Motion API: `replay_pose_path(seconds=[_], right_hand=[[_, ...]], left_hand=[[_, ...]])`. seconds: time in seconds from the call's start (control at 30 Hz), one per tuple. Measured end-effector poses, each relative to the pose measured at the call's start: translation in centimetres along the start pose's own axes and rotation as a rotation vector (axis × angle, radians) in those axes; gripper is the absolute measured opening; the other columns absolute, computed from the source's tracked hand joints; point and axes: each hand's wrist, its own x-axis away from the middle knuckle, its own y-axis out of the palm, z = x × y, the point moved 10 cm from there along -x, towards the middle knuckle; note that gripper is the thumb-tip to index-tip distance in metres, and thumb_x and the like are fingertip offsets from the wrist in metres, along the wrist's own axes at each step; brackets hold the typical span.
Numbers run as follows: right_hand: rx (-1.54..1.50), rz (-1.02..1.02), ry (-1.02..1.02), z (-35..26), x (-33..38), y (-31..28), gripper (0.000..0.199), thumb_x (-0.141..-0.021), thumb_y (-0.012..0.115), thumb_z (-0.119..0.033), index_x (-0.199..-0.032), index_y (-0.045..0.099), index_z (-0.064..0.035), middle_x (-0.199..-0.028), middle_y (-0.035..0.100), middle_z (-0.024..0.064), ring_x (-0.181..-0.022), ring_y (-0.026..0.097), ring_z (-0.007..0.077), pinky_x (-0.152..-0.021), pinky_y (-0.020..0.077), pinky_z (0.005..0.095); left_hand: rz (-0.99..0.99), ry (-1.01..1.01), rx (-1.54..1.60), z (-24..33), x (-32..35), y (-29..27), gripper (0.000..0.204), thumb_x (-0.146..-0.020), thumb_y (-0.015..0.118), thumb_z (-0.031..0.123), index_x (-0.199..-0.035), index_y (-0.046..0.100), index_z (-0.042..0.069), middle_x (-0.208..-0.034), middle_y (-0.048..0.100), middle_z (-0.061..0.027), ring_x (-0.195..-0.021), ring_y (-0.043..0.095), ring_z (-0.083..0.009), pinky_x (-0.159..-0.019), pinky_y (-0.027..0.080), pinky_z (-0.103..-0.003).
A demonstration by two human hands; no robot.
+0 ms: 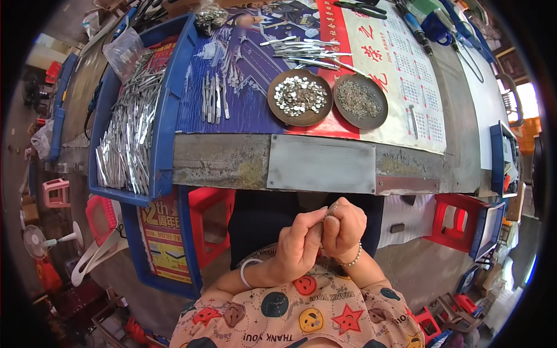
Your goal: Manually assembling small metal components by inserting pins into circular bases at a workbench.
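Observation:
My left hand [300,239] and my right hand [346,227] meet in front of my body, just below the table's near edge. Both are closed, fingertips pressed together. A sliver of something small and greyish [331,209] shows between them, too covered to name. Beyond the hands, on the table, a brown dish [297,120] holds small shiny silver discs. Beside it, touching or nearly so, another brown dish [371,123] contains many tiny thin metal pieces. Behind the dishes lies a pile of slim silver metal strips [307,51], and more strips [216,100] lie in a row to the left.
A blue bin [168,110] full of metal strips stands at the table's left. A bare metal plate [322,163] covers part of the front edge. Pliers [362,8] and a blue-handled tool [413,26] lie far right. Red stools [209,223] stand under the table.

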Motion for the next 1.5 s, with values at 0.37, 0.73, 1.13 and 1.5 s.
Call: replay_pose_path(seconds=[0.37,0.73,1.13,1.5], right_hand=[[-0.020,-0.071,-0.012,-0.3,-0.1,0.0,0.011,-0.071,0.063,-0.001,-0.074,0.053,-0.0024,-0.059,0.047,0.0083,-0.044,0.045,0.0229,-0.040,0.0367,0.0305],[-0.516,-0.362,0.586,5.1,0.9,1.2,0.055,-0.098,0.039,-0.042,-0.065,0.051,-0.0004,-0.058,0.050,0.0055,-0.047,0.048,0.0137,-0.045,0.0378,0.0274],[-0.207,-0.602,0.265,3.8,-0.5,2.2,0.040,-0.096,0.044,-0.028,-0.065,0.050,-0.0044,-0.057,0.050,0.0116,-0.050,0.050,0.0352,-0.046,0.0401,0.0404],[-0.510,-0.294,0.527,7.3,-2.7,0.0,0.055,-0.100,0.033,-0.041,-0.070,0.050,0.0006,-0.063,0.050,0.0060,-0.050,0.049,0.0140,-0.047,0.0394,0.0253]], left_hand=[[0.095,-0.062,0.247,-1.1,1.0,0.2,0.020,-0.096,0.042,0.000,-0.116,0.041,-0.002,-0.088,0.061,-0.0079,-0.076,0.056,-0.0073,-0.069,0.046,-0.020],[-0.181,-0.836,1.118,-5.6,2.3,3.4,0.014,-0.098,0.041,0.012,-0.111,0.041,0.008,-0.066,0.039,0.0013,-0.051,0.028,-0.0040,-0.043,0.022,-0.017],[-0.270,-1.166,1.357,-5.3,3.8,4.9,0.015,-0.098,0.043,0.014,-0.111,0.047,0.010,-0.062,0.036,0.0030,-0.044,0.023,-0.0028,-0.039,0.019,-0.017],[-0.296,-0.876,1.091,-4.8,-1.5,2.0,0.023,-0.099,0.042,0.017,-0.117,0.047,0.004,-0.061,0.040,0.0017,-0.044,0.027,-0.0035,-0.040,0.023,-0.017]])
